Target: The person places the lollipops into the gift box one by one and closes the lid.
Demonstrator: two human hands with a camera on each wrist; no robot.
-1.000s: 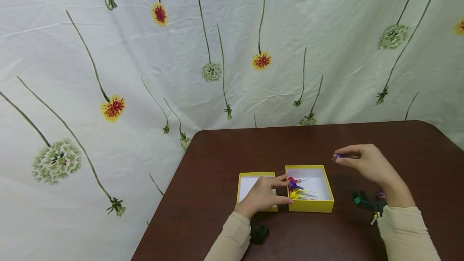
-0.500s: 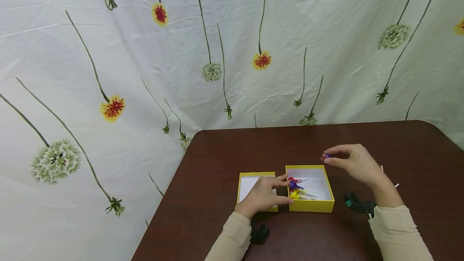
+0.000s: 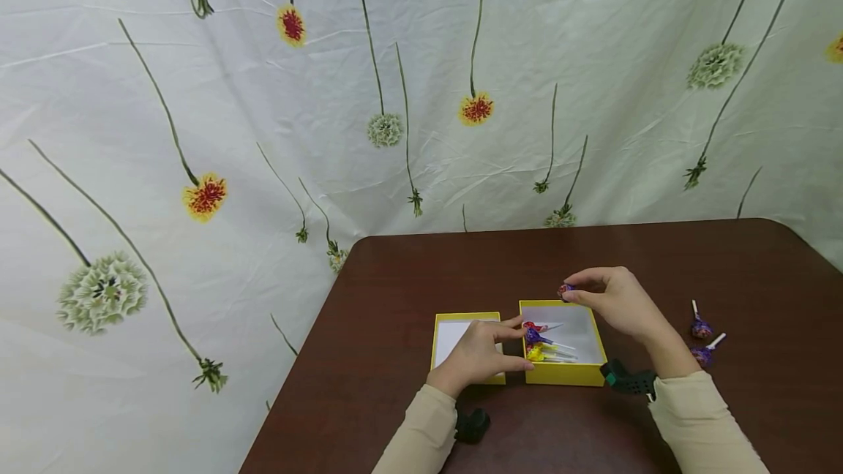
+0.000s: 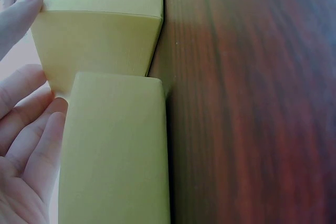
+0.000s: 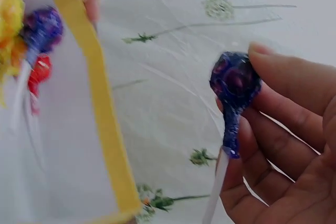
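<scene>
Near the back edge of the open yellow box (image 3: 565, 374), my right hand (image 3: 622, 304) pinches a purple-wrapped lollipop (image 5: 234, 80) by its head between thumb and fingers. Its white stick (image 5: 215, 190) points down in the right wrist view. My left hand (image 3: 481, 353) grips the box at its left side, the thumb by the front corner and the fingers at the left rim. Inside that box, along the left, lie a red lollipop (image 5: 39, 72), a purple lollipop (image 5: 44, 27) and yellow lollipops (image 3: 536, 352), sticks toward the right.
A second yellow box part (image 3: 451, 331) with a white inside stands left of the box, partly behind my left hand. Two purple lollipops (image 3: 701, 329) lie on the dark wooden table (image 3: 408, 269) at the right. A flower-print cloth (image 3: 421, 93) hangs behind the table.
My right hand has moved left with the lollipop, from right of the box to its back edge. Two lollipops on the table have come into full sight. My left hand stays in place.
</scene>
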